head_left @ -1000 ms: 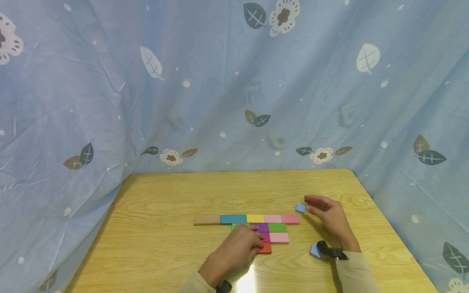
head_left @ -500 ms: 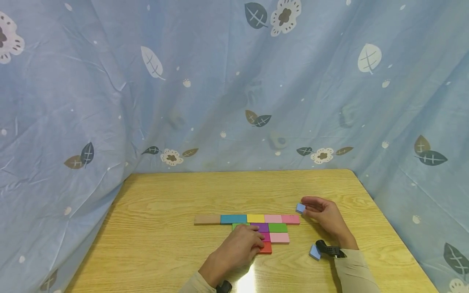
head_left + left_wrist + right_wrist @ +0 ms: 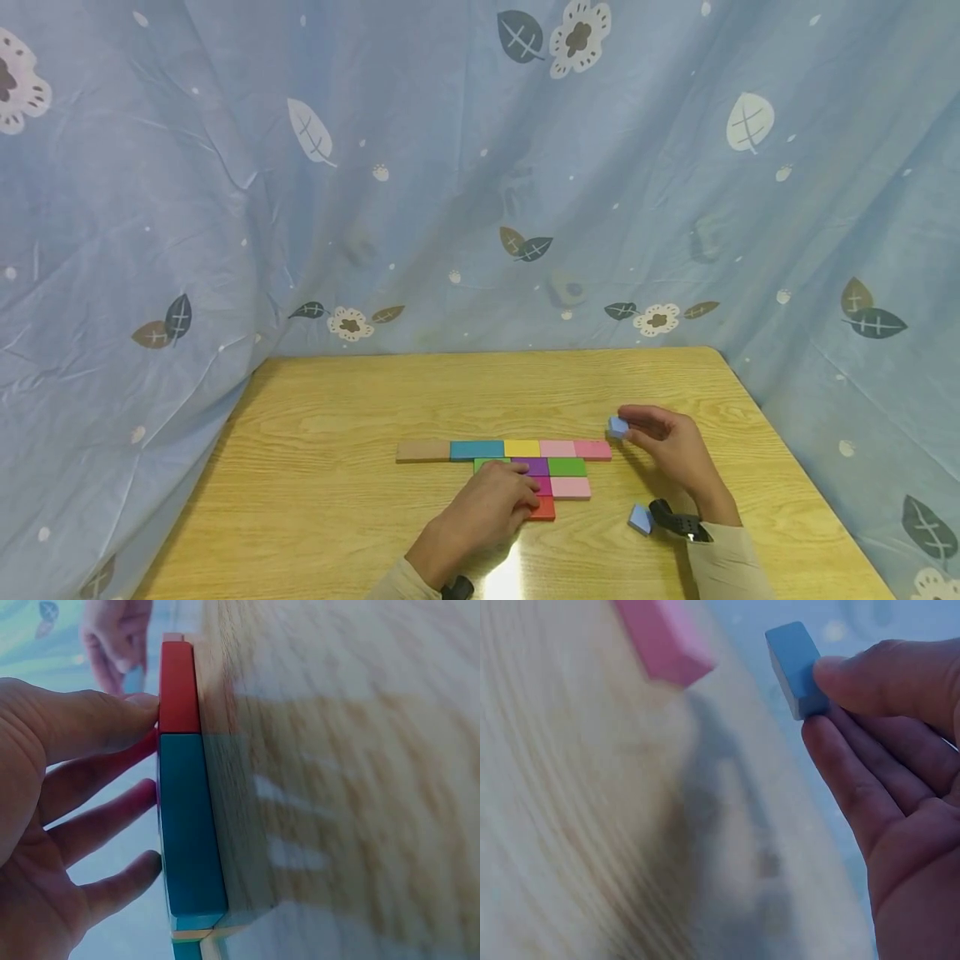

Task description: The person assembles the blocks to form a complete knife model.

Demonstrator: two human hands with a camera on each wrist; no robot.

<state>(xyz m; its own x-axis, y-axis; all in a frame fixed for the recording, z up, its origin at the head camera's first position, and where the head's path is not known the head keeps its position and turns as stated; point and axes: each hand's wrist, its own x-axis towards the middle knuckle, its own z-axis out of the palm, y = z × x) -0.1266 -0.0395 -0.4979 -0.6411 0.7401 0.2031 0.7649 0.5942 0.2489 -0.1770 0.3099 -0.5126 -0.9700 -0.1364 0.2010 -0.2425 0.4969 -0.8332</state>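
Note:
My right hand [image 3: 672, 447] pinches a small light blue block [image 3: 798, 667] between thumb and fingertips, beside the far right end of the top row. In the head view this blue block [image 3: 617, 428] is partly behind the fingers. My left hand [image 3: 492, 502] lies over the left part of the lower rows, hiding some blocks. Its spread fingertips rest on the blocks, with the thumb at the red block [image 3: 179, 686] beside a teal block [image 3: 192, 825]. The long top row runs from a tan block [image 3: 423, 451] through teal and yellow to a pink block [image 3: 592, 451].
A second light blue block [image 3: 641, 519] lies on the wooden table [image 3: 315, 517] by the right wrist camera [image 3: 667, 514]. Below the top row are a purple block [image 3: 531, 467], a green block [image 3: 567, 467] and a light pink block [image 3: 571, 487]. A blue curtain [image 3: 420, 167] hangs behind.
The right hand has closed its thumb and fingers onto the far blue block, which has shifted and tilted slightly. The left hand stays in place on the blocks.

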